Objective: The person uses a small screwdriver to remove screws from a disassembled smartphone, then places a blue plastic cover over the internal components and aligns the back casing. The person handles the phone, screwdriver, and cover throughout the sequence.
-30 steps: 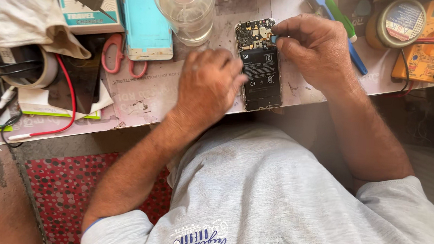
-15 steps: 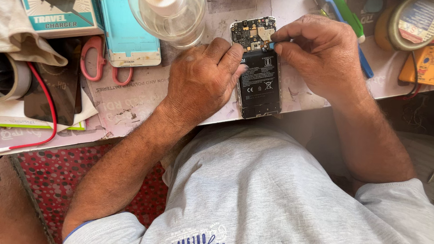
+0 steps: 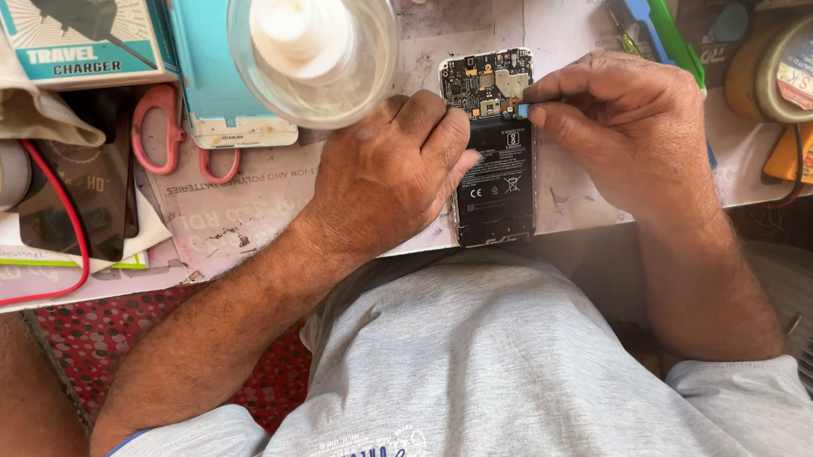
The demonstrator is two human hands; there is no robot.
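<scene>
An opened phone (image 3: 494,150) lies flat near the tabletop's (image 3: 240,220) front edge, back cover off. Its green circuit board shows at the far end, the black battery below. A small blue tool tip (image 3: 522,109) touches the board's right side.

The paper-covered bench (image 3: 240,229) carries an opened phone (image 3: 492,150), red-handled scissors (image 3: 166,137), a teal phone (image 3: 213,56), a charger box (image 3: 70,16) and a clear bottle (image 3: 309,47).

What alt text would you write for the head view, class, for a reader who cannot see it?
A left hand steadies an opened phone on a worktable while the right hand presses a small blue tool to its circuit board. A clear bottle and red scissors lie nearby.
</scene>
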